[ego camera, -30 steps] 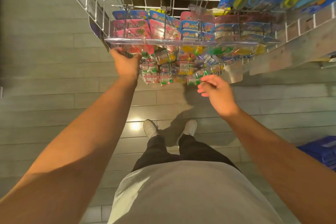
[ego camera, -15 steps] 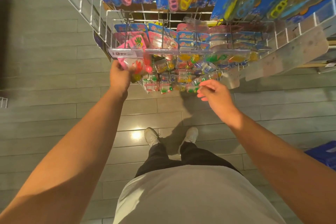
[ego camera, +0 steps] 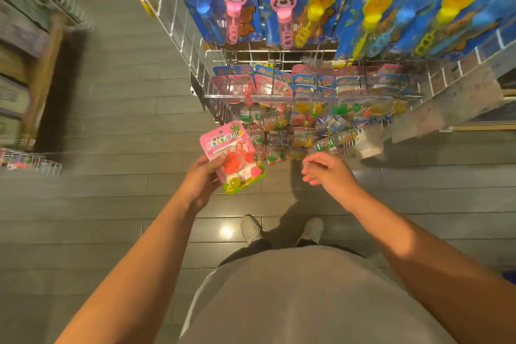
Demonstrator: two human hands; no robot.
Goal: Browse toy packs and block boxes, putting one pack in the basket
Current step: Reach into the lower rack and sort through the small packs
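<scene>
The left hand [ego camera: 199, 180] pinches a pink blister-card toy pack [ego camera: 231, 156] by its lower left edge; the right hand [ego camera: 328, 172] hangs loosely curled, empty, beside it. Beyond both, a wire rack [ego camera: 279, 56] holds more. Grip the card firmly, thumb on front, while carrying; no basket is visible.

Single head-worn wide-angle view, looking steeply down and forward along the person's torso, wire display rack [ego camera: 282, 56] close ahead at top, both forearms reaching in from the bottom edge, floor [ego camera: 111, 204] well below, edges blurred.
</scene>
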